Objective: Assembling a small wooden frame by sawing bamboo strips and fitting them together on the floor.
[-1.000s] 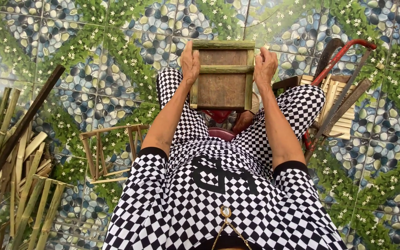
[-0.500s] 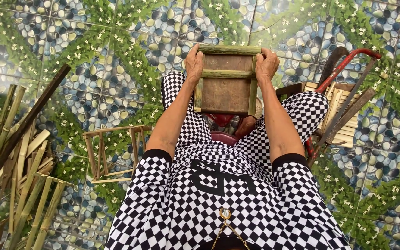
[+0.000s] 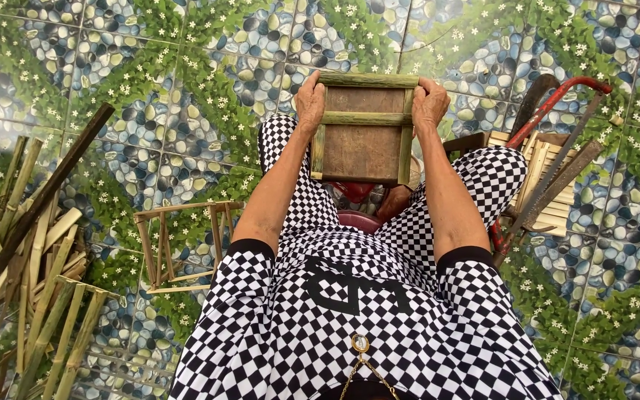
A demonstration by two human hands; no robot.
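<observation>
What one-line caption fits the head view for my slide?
Left hand and right hand grip a small bamboo-framed stool above checkered knees, tiled floor below.

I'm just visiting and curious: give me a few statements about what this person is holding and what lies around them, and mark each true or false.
1. Both hands grip one small bamboo frame. True: the left hand and right hand hold its sides.
2. The frame rests flat on the floor. False: it is held up above the knees.
3. A pile of bamboo sticks lies on the person's left. True.
4. The red-handled saw is in the right hand. False: it lies on wooden slats, untouched.
5. The floor is bare concrete. False: patterned tiles.
</observation>
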